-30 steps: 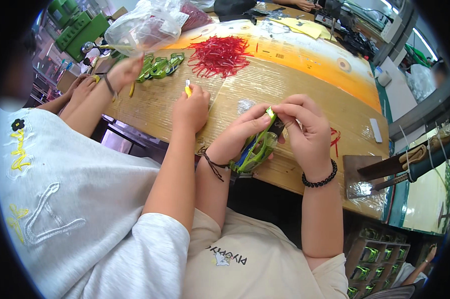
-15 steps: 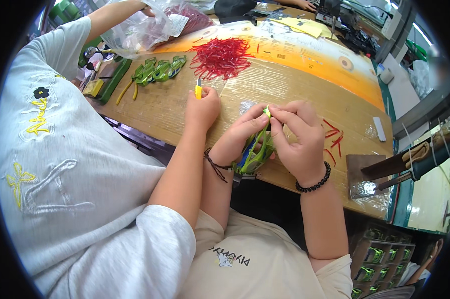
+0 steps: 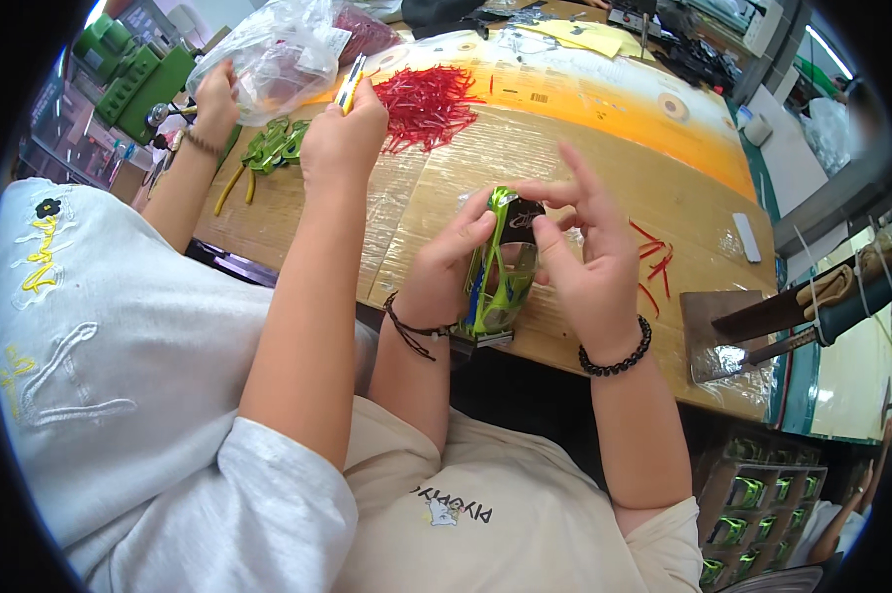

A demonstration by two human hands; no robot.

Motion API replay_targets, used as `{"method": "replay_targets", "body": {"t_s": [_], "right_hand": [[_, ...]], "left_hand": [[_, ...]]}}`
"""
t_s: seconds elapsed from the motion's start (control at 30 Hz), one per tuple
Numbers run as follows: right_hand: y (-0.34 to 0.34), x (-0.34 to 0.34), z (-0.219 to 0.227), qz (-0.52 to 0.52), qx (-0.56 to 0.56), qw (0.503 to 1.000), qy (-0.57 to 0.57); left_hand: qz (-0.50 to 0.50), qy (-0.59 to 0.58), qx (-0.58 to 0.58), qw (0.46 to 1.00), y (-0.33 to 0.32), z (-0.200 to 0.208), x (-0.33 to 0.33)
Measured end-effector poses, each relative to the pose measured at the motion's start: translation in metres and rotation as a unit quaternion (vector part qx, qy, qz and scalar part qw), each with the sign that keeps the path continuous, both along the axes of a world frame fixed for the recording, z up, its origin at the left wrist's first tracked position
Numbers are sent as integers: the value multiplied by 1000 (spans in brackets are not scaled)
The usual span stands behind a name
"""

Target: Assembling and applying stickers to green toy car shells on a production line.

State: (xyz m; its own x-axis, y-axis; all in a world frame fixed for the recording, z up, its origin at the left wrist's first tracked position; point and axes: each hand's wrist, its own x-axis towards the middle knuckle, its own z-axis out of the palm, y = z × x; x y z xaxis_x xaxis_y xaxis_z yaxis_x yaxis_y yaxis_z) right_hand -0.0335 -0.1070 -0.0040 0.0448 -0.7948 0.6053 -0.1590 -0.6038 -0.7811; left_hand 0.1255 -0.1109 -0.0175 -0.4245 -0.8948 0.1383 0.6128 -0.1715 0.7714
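Note:
A glossy green and black toy car body [image 3: 510, 259] with clear windows and blue inside stands on end between my hands, above the table's near edge. My left hand [image 3: 453, 252] closes round its left side, thumb near the top. On its upper right, the fingers and thumb of my right hand [image 3: 594, 242] touch the black panel, while one finger points up, off the body. A heap of thin red strips [image 3: 428, 107] lies farther back. Several loose red strips [image 3: 653, 255] are scattered right of my right hand.
At my left, a co-worker's hand [image 3: 347, 133] holds a yellow cutter knife [image 3: 350, 84]; the other is at a clear plastic bag [image 3: 268, 64]. Green parts [image 3: 273, 146] and yellow-handled pliers [image 3: 233, 190] lie near. A tool holder [image 3: 811, 306] stands at right. Boxed green cars [image 3: 747, 491] sit below.
The toy car body has turned so its black panel shows, and my right fingers have loosened from a pinch at its top. The co-worker's knife hand has moved up and left.

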Motion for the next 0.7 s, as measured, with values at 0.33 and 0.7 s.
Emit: {"method": "replay_targets", "body": {"t_s": [0.33, 0.7], "right_hand": [[-16, -30, -16, -259, 63, 902, 340], [-17, -21, -20, -251, 39, 889, 381]], "left_hand": [[44, -2, 43, 998, 2, -1, 8], [29, -32, 49, 998, 3, 0, 7]]}}
